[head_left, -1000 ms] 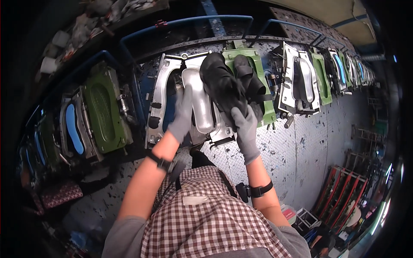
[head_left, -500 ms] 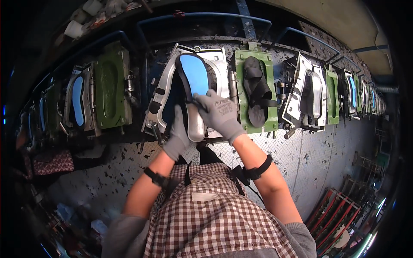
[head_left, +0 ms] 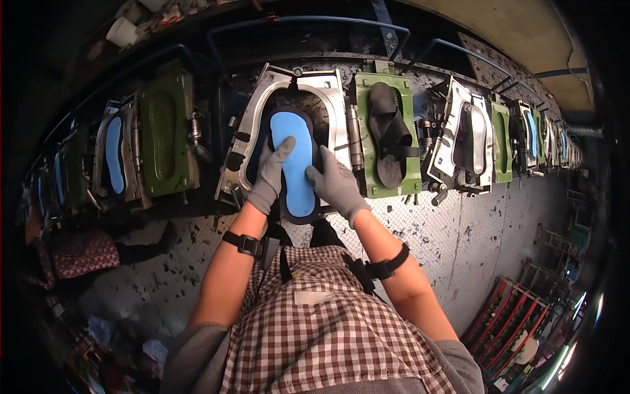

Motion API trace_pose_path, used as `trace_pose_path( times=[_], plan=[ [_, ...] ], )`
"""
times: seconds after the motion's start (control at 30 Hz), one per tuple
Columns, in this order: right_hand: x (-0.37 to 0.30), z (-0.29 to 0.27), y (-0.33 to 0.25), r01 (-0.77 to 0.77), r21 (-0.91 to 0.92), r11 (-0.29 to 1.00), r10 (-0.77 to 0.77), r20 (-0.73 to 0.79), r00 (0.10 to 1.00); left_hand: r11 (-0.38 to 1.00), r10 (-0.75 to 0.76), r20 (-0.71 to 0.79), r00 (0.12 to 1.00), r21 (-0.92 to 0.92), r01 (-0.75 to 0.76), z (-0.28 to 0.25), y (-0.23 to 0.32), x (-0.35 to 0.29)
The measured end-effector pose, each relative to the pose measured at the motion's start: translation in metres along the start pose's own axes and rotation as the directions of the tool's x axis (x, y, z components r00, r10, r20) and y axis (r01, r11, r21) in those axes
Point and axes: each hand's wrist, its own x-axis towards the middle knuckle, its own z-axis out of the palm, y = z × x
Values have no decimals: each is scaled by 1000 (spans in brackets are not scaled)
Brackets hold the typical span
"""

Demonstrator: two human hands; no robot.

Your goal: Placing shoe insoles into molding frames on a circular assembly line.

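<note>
A shoe sole [head_left: 299, 172] with a blue upper face and a black rim lies between my gloved hands, its long side pointing toward me. My left hand [head_left: 268, 172] grips its left edge, thumb pressed on the blue face. On the opposite edge my right hand [head_left: 338, 186] is closed, with its thumb at the blue border and its fingers partly hidden. Behind the sole stands an opened silver mould frame [head_left: 335, 108]; its lower middle is covered by the sole and hands. Right beside it, a green mould half [head_left: 411, 178] carries a black strappy sandal [head_left: 388, 134].
More silver and green moulds stand in a row on both sides, among them a green half [head_left: 157, 141] to the left and a silver frame [head_left: 445, 157] to the right. A blue rail [head_left: 308, 21] runs behind. A red rack [head_left: 508, 322] is at lower right.
The sole has come toward me and now shows its whole blue face. The silver foot form seen under its near end is out of sight. My left hand has moved up onto the sole.
</note>
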Motion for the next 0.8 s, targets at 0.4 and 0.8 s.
trace_pose_path(
  times=[0.4, 0.8],
  plan=[
    [27, -17, -22, 22, -6, 1000, -23, -342, 939, 935, 188, 70, 980, -318, -157, 24, -12, 80],
    [-36, -128, 46, 383, 231, 894, -247, -460, 853, 174, 613, 359, 704, 808, -563, 146, 4, -35]
  ],
)
